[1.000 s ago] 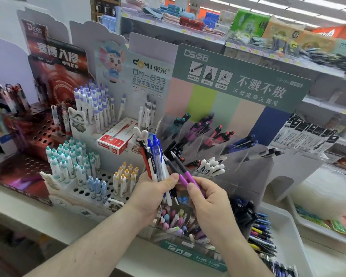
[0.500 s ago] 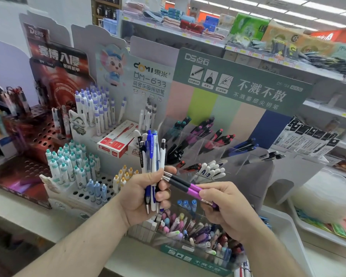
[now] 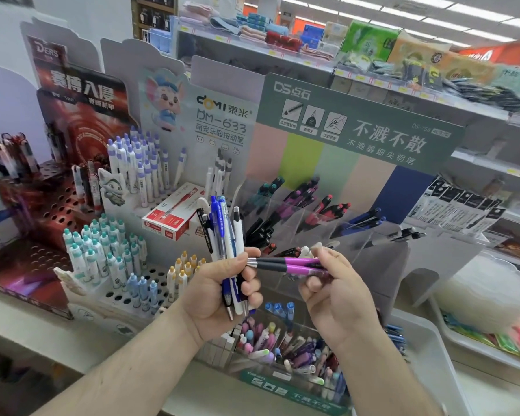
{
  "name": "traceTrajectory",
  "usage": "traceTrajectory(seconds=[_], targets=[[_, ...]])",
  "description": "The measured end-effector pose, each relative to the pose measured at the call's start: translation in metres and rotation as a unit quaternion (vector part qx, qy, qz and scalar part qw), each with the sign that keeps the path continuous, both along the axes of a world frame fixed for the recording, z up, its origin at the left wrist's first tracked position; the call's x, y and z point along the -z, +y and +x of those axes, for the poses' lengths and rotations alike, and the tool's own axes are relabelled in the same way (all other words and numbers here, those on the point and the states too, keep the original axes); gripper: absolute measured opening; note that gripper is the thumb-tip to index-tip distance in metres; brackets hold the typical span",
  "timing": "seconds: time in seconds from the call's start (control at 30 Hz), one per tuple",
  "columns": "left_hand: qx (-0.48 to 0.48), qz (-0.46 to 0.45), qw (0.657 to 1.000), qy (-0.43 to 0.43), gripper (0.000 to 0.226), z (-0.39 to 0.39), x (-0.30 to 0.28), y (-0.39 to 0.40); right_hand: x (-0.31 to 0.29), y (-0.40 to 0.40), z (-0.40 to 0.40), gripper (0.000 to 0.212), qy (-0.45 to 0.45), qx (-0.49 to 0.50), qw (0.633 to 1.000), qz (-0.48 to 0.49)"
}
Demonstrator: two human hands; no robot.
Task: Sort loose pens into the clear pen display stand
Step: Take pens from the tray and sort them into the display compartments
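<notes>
Purple pens (image 3: 294,265), 2, horizontal, tips leftward, right hand (image 3: 336,295) pinching

Your left hand (image 3: 219,292) is fisted around a bunch of pens (image 3: 224,235), your right hand (image 3: 333,292) pinches two purple pens (image 3: 285,265), forearms both raised.

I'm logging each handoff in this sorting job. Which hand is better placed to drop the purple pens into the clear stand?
Right. The right hand already pinches the two purple pens, nearest the stand's purple compartment. The left hand grips a mixed bundle.
</notes>
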State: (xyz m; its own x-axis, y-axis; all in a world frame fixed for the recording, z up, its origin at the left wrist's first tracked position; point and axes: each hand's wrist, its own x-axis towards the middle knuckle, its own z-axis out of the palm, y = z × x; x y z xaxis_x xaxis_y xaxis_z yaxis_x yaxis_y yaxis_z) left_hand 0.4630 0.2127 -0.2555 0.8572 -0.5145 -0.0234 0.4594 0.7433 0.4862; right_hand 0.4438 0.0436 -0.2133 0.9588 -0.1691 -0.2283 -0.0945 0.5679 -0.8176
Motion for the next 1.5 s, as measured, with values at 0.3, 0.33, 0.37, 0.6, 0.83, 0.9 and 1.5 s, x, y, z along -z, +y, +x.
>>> traceTrajectory(seconds=[0.3,0.33,0.37,0.6,0.83,0.9,1.5], targets=[[0.06,-0.188,0.977,0.082,0.039,0.005,-0.006,-0.004,-0.017,0.019,-0.004,0.021,-0.121,0.054,0.988,-0.078],[0.073,-0.208,0.972,0.087,0.036,0.006,-0.007,-0.002,-0.017,0.02,-0.003,0.019,-0.134,0.049,0.985,-0.096],[0.077,-0.214,0.969,0.091,0.034,0.008,-0.009,0.0,-0.019,0.021,-0.003,0.017,-0.142,0.04,0.984,-0.1],[0.026,-0.114,0.986,0.117,0.045,0.021,-0.01,0.011,-0.051,0.004,0.019,0.016,-0.177,0.107,0.965,-0.16],[-0.008,-0.051,0.987,0.149,0.01,0.022,-0.014,0.015,-0.079,-0.014,0.067,0.023,-0.235,0.165,0.832,-0.475],[-0.006,-0.046,0.988,0.147,0.01,0.022,-0.014,0.016,-0.08,-0.013,0.084,0.023,-0.216,0.126,0.823,-0.51],[0.0,0.041,0.994,0.1,0.006,0.022,-0.021,0.021,-0.062,0.013,0.132,0.042,-0.069,-0.033,0.473,-0.878]])
